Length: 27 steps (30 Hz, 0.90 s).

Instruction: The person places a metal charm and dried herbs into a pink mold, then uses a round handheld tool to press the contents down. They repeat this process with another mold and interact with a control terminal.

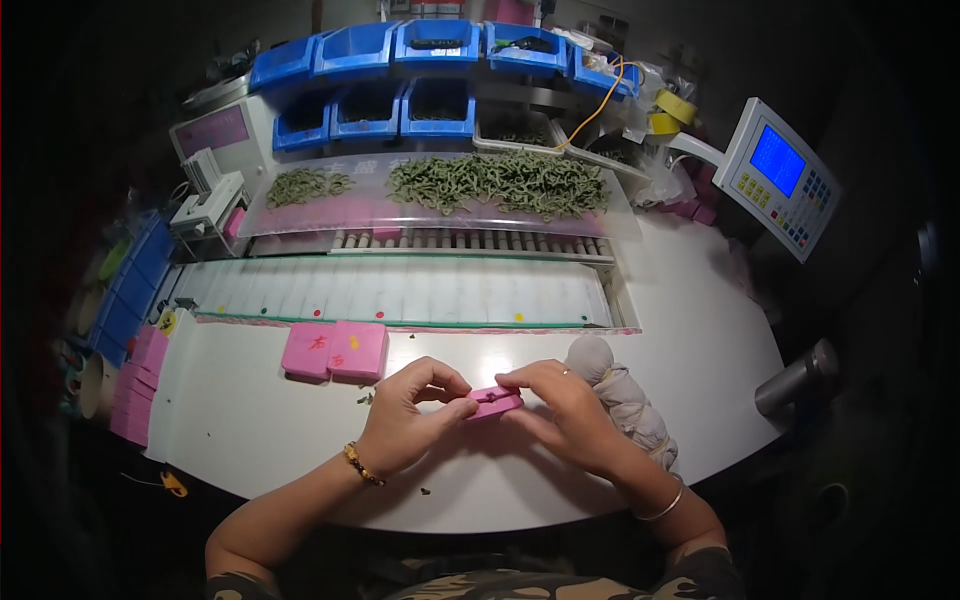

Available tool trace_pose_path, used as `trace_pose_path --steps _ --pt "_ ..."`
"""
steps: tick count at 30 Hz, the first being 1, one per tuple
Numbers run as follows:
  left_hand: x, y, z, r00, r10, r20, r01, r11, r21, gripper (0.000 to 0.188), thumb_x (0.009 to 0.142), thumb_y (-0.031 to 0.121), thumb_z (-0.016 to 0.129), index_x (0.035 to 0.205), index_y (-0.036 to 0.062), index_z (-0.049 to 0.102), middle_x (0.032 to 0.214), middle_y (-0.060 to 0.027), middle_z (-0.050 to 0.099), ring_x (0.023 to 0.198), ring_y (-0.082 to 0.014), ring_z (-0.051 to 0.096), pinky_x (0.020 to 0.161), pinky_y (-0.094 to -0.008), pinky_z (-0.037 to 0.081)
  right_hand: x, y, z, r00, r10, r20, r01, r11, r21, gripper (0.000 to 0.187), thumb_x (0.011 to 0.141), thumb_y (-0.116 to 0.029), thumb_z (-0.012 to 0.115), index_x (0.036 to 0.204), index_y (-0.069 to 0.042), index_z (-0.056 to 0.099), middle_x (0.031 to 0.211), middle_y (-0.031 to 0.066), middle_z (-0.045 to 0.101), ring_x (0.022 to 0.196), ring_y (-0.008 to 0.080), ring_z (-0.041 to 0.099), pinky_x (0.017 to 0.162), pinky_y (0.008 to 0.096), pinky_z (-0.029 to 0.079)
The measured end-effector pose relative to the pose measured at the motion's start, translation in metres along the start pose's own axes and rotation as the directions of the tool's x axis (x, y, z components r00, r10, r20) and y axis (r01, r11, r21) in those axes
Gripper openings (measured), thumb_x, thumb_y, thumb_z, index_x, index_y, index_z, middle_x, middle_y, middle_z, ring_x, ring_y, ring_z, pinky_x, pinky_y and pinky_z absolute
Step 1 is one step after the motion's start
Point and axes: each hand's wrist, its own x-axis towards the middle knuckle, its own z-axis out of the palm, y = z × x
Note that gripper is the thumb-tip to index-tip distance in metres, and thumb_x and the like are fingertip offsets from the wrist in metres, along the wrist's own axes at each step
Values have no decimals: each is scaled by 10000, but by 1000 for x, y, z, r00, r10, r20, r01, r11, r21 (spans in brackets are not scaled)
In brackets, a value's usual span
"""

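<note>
A small pink rubber mould [494, 405], split along its side, is held over the white worktable between my two hands. My left hand [408, 420] pinches its left end with thumb and fingers. On the other end, my right hand [565, 410] grips with the forefinger on top and the thumb below. A dark gap runs between the mould's two halves; what lies inside is too small to make out. Left of my hands, two larger pink mould blocks [359, 350] with coloured marks overlap on the table. Just beyond my right hand lies a knotted grey cloth bundle [622, 392].
Many small green pieces [500, 183] lie on a clear tray at the back, under blue bins [437, 108]. Before it runs a white slatted strip [400, 290]. A control panel [780, 175] stands right, above a metal cylinder [797, 380]. Pink blocks [137, 395] stack at left.
</note>
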Motion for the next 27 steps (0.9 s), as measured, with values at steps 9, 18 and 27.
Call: trace_pose_path --steps 9,18,27 --pt "2 -6 -4 989 148 16 -149 978 147 329 795 60 806 1064 0 628 1022 -84 668 951 -170 681 894 -306 556 5 0 13 996 25 -87 -15 993 118 261 822 -106 752 1038 3 653 974 153 664 892 323 653 767 393 535" --pt "6 -11 -4 997 69 -31 -68 997 48 325 794 27 800 1056 -4 611 1040 -78 656 948 -154 670 905 -309 546 3 0 28 988 81 -128 -72 994 77 366 830 -70 734 1134 -17 537 1008 161 619 903 305 666 711 360 568" --pt "-8 -6 13 942 322 -90 -265 883 386 654 718 203 877 1191 34 459 1237 -179 510 1177 -289 542 916 -379 511 8 -2 23 912 409 28 -353 746 565 373 873 -106 748 1139 7 511 1015 112 624 915 151 647 749 282 554"
